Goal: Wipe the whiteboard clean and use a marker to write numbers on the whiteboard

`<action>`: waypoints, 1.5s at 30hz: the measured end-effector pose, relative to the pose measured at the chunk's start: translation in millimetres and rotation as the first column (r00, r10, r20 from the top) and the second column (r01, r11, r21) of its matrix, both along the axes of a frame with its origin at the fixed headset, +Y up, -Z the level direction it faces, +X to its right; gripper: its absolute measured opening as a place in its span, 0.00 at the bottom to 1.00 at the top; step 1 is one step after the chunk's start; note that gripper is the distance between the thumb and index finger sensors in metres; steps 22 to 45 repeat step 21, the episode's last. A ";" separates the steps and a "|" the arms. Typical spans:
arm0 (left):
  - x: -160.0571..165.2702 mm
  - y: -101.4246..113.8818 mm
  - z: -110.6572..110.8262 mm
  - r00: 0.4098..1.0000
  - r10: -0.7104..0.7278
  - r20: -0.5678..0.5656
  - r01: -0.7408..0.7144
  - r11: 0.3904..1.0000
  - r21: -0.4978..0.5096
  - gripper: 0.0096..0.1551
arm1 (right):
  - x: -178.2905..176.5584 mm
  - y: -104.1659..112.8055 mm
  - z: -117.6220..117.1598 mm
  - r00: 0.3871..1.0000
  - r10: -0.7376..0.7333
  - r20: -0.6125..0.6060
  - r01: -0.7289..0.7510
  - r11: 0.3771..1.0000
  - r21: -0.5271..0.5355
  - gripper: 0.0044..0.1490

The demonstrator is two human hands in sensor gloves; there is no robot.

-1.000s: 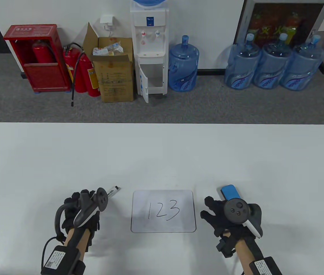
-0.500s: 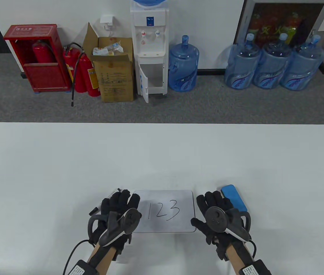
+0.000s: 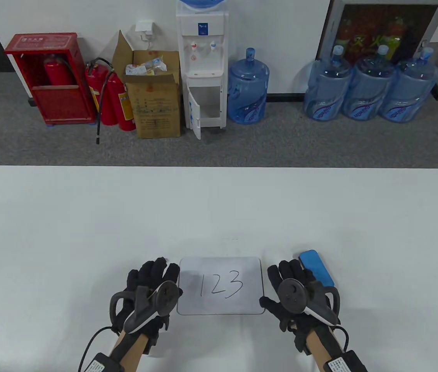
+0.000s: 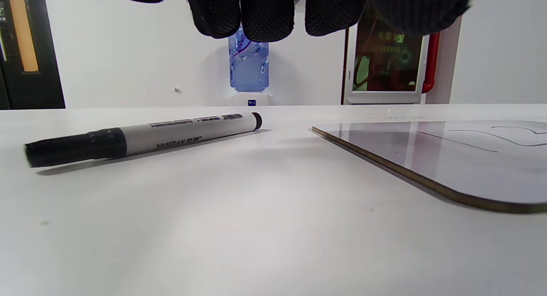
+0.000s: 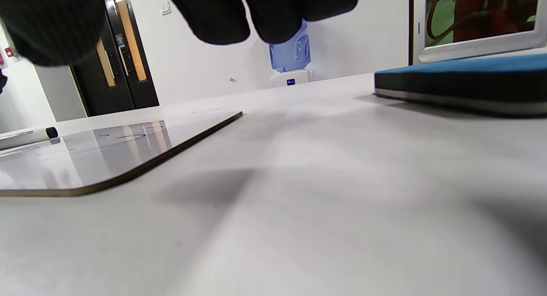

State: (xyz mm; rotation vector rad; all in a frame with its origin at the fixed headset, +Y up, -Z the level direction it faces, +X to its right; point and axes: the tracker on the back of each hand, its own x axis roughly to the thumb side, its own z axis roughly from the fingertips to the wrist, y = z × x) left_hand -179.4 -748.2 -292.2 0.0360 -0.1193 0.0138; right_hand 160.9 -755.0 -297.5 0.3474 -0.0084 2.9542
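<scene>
The whiteboard (image 3: pixel 220 285), marked 123, lies flat on the surface (image 3: pixel 219 209) between both hands, whose fingers (image 3: pixel 153 269) are relaxed apart, holding nothing. The eraser (image 3: pixel 316 267), far-right of it, looks light and soft; grip its long sides.

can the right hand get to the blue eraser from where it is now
Probably yes. The eraser lies flat on the table just beside and beyond the right hand, whose fingers hang free and hold nothing. Nothing lies between them in the right wrist view.
</scene>
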 end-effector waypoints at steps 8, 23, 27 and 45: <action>-2.9 -0.8 0.1 1.000 0.004 -0.008 -0.004 1.000 -0.016 0.39 | 1.3 1.4 1.4 1.000 -0.009 -0.001 0.009 1.000 -0.001 0.55; -7.5 -1.2 1.1 1.000 0.020 -0.013 -0.020 0.999 -0.037 0.39 | 2.1 1.6 2.1 1.000 -0.009 0.002 0.009 1.000 -0.022 0.54; -7.5 -1.2 1.1 1.000 0.020 -0.013 -0.020 0.999 -0.037 0.39 | 2.1 1.6 2.1 1.000 -0.009 0.002 0.009 1.000 -0.022 0.54; -7.5 -1.2 1.1 1.000 0.020 -0.013 -0.020 0.999 -0.037 0.39 | 2.1 1.6 2.1 1.000 -0.009 0.002 0.009 1.000 -0.022 0.54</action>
